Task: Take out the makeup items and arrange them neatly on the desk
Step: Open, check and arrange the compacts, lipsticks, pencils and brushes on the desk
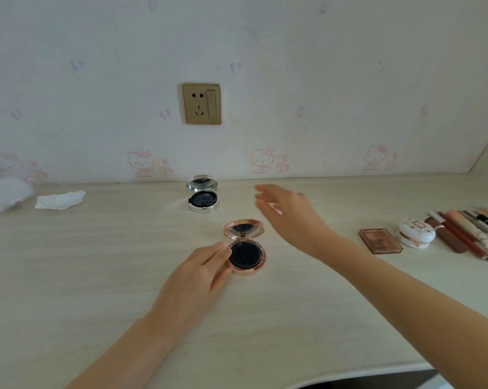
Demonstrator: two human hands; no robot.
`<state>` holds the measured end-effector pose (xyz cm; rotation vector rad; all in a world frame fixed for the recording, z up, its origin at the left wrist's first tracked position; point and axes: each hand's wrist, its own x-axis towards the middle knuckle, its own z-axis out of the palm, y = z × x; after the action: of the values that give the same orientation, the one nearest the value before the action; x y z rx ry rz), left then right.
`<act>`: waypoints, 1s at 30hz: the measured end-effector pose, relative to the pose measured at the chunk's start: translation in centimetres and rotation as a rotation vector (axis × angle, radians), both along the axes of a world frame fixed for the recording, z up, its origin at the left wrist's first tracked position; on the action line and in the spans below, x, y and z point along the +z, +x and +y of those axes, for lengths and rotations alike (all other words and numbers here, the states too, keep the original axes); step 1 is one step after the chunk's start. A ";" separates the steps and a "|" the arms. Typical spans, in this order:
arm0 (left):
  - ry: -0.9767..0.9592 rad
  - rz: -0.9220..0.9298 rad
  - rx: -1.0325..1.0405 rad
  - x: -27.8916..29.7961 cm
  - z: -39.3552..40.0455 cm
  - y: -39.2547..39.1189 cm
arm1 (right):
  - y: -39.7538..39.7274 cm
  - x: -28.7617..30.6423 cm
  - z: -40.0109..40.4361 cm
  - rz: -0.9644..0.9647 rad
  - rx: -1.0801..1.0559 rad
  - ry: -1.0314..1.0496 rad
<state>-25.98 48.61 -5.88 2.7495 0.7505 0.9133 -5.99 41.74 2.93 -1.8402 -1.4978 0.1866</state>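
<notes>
The left hand (206, 265) rested on the desk (96, 262) with its fingertips (223, 249) touching the near-left rim of the rose-gold compact (247, 249), which lay open, lid tilted up on the far side and dark puff showing in the base. The fingers were loosely spread against it, steadying rather than clamping. Just beyond and to the right of that hold, the right hand (289, 214) hung in the air, blurred, fingers apart and holding nothing.

Straight past the fingertips, near the wall, stood the silver compact (202, 196), also open. Well off to the right of the grip lay the eyeshadow palette (380, 240), the white round case (415, 233) and a row of pencils and tubes (467, 234), side by side.

To my eye the step was squaring the rose-gold compact behind its silver twin — best done by nudging the base, not the hinged lid, so the mirror wouldn't flop shut, and keeping both hinges facing the same way.

No brand or lettering could be read on any item — only cartoon cats on the wallpaper (262, 161).
</notes>
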 end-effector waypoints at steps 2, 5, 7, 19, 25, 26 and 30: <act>0.019 0.038 0.069 0.0 0.1 0.0 | 0.2 -1.6 -1.6 0.042 -0.100 0.036; 0.003 0.108 0.124 0.2 0.2 0.1 | -0.3 -4.5 -3.6 0.072 -0.088 -0.117; -0.048 0.116 0.121 0.2 0.2 0.2 | -0.7 -5.6 -4.2 0.095 -0.060 -0.174; 0.073 0.136 0.111 1.1 0.2 1.7 | -2.3 -7.8 -2.3 -0.055 -0.020 -0.120; 0.217 0.182 0.127 0.8 2.2 3.8 | -0.5 -7.3 0.2 -0.006 0.002 -0.068; 0.247 0.181 0.137 0.8 2.7 4.3 | -0.2 -7.2 0.8 0.003 0.006 -0.057; 0.298 0.194 0.172 0.9 4.6 6.0 | 1.4 -7.4 3.5 0.037 -0.003 -0.055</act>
<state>-19.93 53.24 -5.02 3.1093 0.9679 0.8586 -4.58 45.25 -4.51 -1.8720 -1.4773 0.2612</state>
